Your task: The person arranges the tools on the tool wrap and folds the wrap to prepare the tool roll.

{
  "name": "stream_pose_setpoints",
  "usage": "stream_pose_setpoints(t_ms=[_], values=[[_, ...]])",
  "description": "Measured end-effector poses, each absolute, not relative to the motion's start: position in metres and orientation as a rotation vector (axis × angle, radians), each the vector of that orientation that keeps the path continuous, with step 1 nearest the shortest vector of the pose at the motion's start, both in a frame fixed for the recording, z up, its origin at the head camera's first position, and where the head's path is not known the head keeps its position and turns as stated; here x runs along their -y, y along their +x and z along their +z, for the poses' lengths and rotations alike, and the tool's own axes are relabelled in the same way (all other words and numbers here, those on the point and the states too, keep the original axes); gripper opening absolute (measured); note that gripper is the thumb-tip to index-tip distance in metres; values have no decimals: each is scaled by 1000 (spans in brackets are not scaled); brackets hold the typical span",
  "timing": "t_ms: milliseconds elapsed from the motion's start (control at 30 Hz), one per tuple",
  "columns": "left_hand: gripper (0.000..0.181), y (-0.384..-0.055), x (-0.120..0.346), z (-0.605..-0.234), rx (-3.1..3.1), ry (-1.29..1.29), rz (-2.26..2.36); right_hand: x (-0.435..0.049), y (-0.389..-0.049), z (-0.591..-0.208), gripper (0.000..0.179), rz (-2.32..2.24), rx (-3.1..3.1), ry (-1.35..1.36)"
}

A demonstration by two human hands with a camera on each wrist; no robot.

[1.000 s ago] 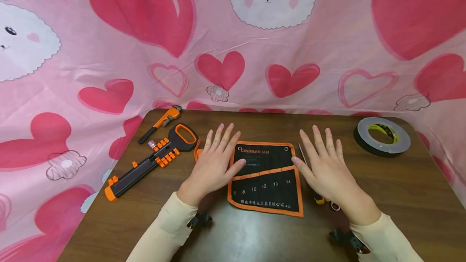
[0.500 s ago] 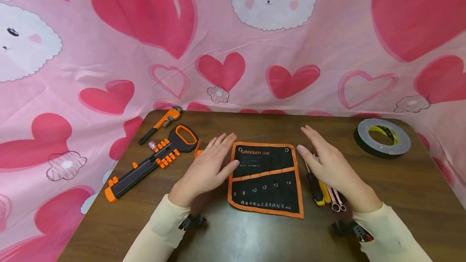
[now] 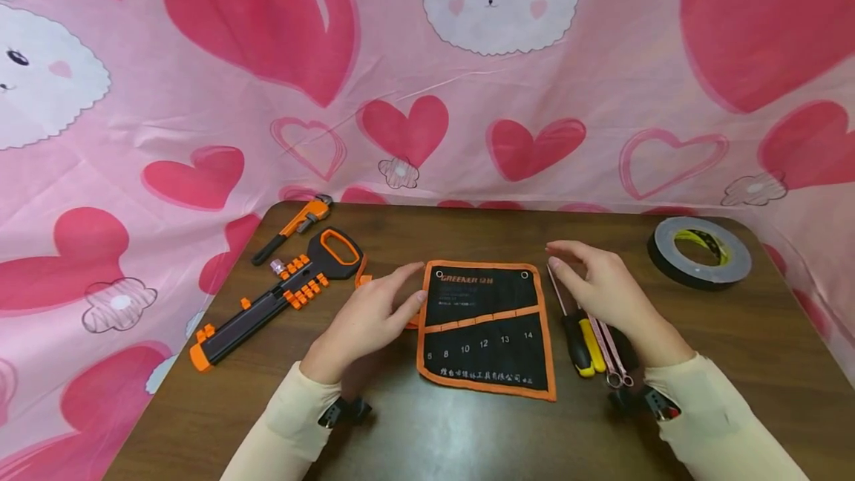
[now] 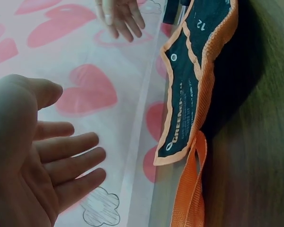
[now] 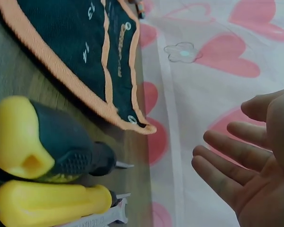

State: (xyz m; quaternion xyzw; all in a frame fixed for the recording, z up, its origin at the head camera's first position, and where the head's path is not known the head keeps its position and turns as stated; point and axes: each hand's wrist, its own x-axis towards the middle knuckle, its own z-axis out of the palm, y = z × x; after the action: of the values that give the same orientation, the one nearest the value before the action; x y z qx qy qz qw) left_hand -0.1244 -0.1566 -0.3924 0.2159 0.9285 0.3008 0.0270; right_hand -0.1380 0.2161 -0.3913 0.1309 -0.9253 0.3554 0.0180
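Note:
A black tool pouch with orange edging (image 3: pixel 487 353) lies flat on the table, its numbered pockets facing up. To its left my left hand (image 3: pixel 361 321) hovers with relaxed fingers, holding nothing; in the left wrist view the palm (image 4: pixel 42 175) is bare. An orange strap (image 4: pixel 188 194) trails from the pouch there. My right hand (image 3: pixel 611 295), also holding nothing, is above the tools on the pouch's right. Those are a black-and-yellow screwdriver (image 3: pixel 577 347), a yellow-handled screwdriver (image 5: pixel 52 203) and metal wrenches (image 3: pixel 616 362), partly hidden by the hand.
On the left lie an orange pipe wrench (image 3: pixel 294 230) and a long black holder with orange clips (image 3: pixel 267 314). A roll of tape (image 3: pixel 731 273) sits at the back right. Pink heart-printed cloth (image 3: pixel 467 95) hangs behind the wooden table (image 3: pixel 427 436).
Both hands have turned from palms down to palms facing inward. My left hand has drawn back left off the pouch's edge, and more of the screwdrivers and wrenches shows by my right.

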Motion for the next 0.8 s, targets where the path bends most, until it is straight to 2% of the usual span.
stream_pose_setpoints(t_ms=[200, 367, 800], values=[[34, -121, 157, -393, -2809, 542, 985, -220, -152, -397, 36, 1118, 2907, 367], [19, -118, 161, -398, -2714, 537, 931, -218, -162, -400, 34, 1119, 2961, 382], [31, -108, 169, -416, -2510, 602, 863, -213, -176, -408, 39, 1133, 3080, 465]])
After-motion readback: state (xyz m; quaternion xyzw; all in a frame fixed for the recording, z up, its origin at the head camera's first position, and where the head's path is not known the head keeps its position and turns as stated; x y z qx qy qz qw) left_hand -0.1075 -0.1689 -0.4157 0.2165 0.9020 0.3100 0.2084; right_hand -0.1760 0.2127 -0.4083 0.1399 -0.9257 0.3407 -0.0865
